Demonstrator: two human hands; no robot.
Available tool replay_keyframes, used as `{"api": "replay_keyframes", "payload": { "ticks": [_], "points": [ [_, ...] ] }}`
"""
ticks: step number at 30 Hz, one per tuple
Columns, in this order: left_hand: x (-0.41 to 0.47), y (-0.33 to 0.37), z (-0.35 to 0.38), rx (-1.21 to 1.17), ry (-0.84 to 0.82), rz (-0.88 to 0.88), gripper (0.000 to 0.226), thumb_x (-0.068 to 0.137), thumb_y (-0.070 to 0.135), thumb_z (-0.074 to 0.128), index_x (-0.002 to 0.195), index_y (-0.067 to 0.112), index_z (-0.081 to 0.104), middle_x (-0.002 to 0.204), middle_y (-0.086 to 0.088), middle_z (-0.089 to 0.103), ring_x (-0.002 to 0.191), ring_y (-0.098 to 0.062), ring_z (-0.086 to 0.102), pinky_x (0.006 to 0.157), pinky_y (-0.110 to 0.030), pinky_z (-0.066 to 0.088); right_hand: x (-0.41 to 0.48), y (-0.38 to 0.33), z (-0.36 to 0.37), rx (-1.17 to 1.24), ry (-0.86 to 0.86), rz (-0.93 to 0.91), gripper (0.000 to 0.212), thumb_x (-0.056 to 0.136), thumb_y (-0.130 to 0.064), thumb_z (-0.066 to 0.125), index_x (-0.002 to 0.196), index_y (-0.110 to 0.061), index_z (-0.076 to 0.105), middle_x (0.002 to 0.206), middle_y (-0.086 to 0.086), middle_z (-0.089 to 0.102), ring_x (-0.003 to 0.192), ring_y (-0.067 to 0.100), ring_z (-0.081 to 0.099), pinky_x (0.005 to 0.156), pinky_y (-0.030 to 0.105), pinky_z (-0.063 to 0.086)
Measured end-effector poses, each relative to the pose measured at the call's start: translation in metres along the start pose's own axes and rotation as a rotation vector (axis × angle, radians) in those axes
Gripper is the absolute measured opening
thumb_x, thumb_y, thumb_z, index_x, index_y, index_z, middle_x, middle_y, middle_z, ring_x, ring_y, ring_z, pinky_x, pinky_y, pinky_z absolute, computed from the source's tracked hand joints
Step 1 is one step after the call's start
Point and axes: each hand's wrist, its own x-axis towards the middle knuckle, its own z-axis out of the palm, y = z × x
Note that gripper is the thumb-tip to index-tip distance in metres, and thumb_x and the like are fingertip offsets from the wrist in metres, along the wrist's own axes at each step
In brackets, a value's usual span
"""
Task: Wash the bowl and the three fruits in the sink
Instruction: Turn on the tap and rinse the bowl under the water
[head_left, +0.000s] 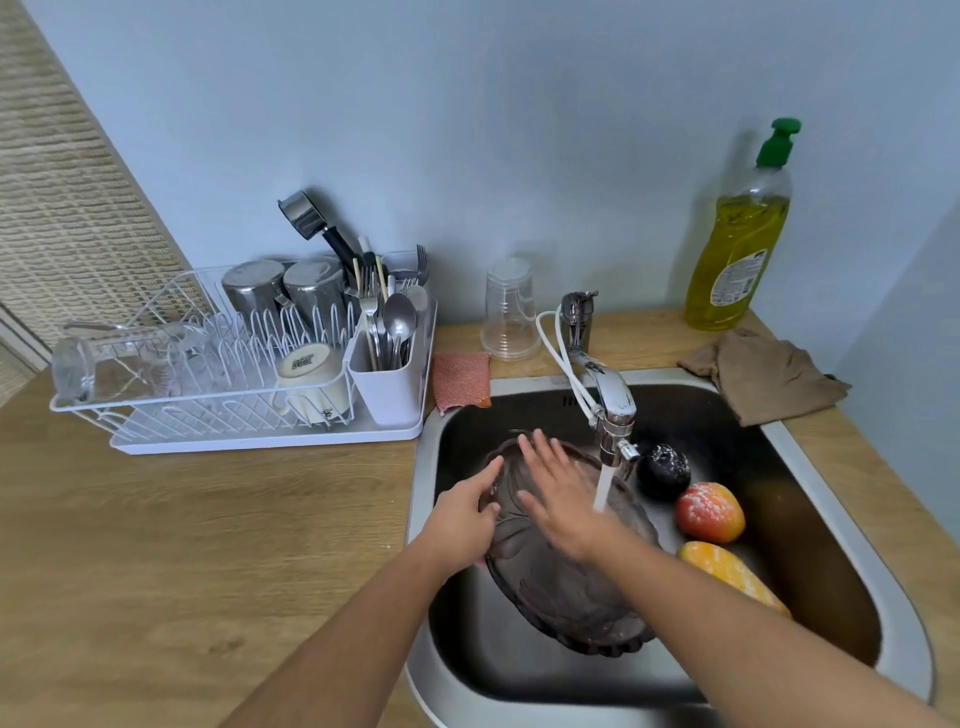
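We are washing the bowl (561, 582) in the sink (852, 525): left hand (467, 514) gripping its rim, right hand (561, 499) flat and rubbing inside. Three fruits (709, 512) are waiting beside it, soapy and not rinsed yet.

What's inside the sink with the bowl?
Inside the sink, right of the bowl, lie three fruits: a dark one, a red-orange one and a yellow-orange one, partly hidden by the forearm. The drain isn't visible.
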Motion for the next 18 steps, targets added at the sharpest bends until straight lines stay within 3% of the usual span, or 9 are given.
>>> {"api": "replay_keyframes", "payload": {
  "ticks": [1,3,5,8,11,13,16,18],
  "points": [
    [0.001,0.0,-0.001,0.013,0.003,0.01,0.058,0.1,0.009,0.043,0.149,0.035,0.027,0.144,0.0,0.047,0.111,-0.017,0.058,0.066,-0.009,0.053,0.001,0.008,-0.001,-0.018,-0.008,-0.021,0.063,0.101,-0.041,0.023,0.145,-0.035,-0.021,0.151,-0.01,-0.03,0.143,0.012,-0.02,0.121,0.044,0.0],
    [0.001,0.003,-0.008,0.032,0.027,0.024,0.057,0.1,0.009,0.042,0.148,0.036,0.028,0.144,0.0,0.047,0.106,-0.011,0.055,0.07,-0.007,0.05,0.001,0.038,-0.008,-0.041,0.01,0.11,0.066,0.1,-0.042,0.027,0.145,-0.04,-0.022,0.157,-0.006,-0.023,0.147,0.019,-0.01,0.121,0.045,0.008],
    [0.005,0.004,-0.016,0.056,0.072,0.032,0.057,0.1,0.009,0.041,0.148,0.038,0.029,0.142,0.0,0.05,0.102,-0.012,0.058,0.075,-0.016,0.055,-0.01,0.065,-0.015,-0.15,-0.07,0.233,0.068,0.099,-0.039,0.031,0.151,-0.028,-0.011,0.161,0.0,-0.012,0.148,0.02,-0.008,0.121,0.045,0.005],
    [0.01,0.006,-0.023,0.077,0.125,0.031,0.057,0.099,0.009,0.041,0.147,0.039,0.03,0.133,-0.002,0.054,0.089,-0.026,0.068,0.075,-0.036,0.06,-0.032,0.077,-0.008,-0.239,-0.233,0.22,0.068,0.099,-0.044,0.025,0.152,-0.015,-0.007,0.161,0.002,-0.01,0.148,0.015,-0.01,0.12,0.043,0.001],
    [0.011,0.012,-0.019,0.249,0.2,0.053,0.059,0.099,0.009,0.04,0.149,0.038,0.027,0.111,-0.007,0.064,0.084,-0.024,0.063,0.076,-0.03,0.052,-0.049,0.056,0.005,-0.292,-0.373,0.157,0.066,0.098,-0.047,0.025,0.152,-0.012,0.007,0.162,0.007,-0.004,0.149,0.022,-0.004,0.119,0.044,0.005],
    [0.009,0.019,-0.012,0.337,0.265,0.06,0.063,0.098,0.007,0.039,0.15,0.038,0.021,0.116,-0.008,0.064,0.096,-0.023,0.061,0.077,-0.025,0.045,-0.059,0.032,0.01,-0.128,-0.449,0.079,0.058,0.101,-0.041,0.024,0.151,-0.013,0.017,0.16,0.009,0.011,0.148,0.027,0.005,0.119,0.041,0.008],
    [0.01,0.024,-0.002,0.417,0.31,0.092,0.071,0.095,0.003,0.038,0.151,0.039,0.015,0.15,-0.005,0.042,0.124,-0.026,0.052,0.094,-0.031,0.044,-0.071,-0.002,0.012,0.342,-0.591,0.04,0.052,0.103,-0.039,0.021,0.152,-0.026,0.01,0.161,-0.005,0.004,0.148,0.015,-0.001,0.121,0.039,-0.004],
    [0.009,0.024,-0.003,0.427,0.335,0.108,0.072,0.095,0.002,0.038,0.151,0.04,0.015,0.15,-0.003,0.043,0.12,-0.026,0.055,0.091,-0.031,0.045,-0.075,-0.007,0.008,0.49,-0.601,0.035,0.05,0.103,-0.041,0.021,0.151,-0.031,0.01,0.16,-0.011,0.004,0.148,0.01,-0.001,0.121,0.039,-0.005]
  ]
}}
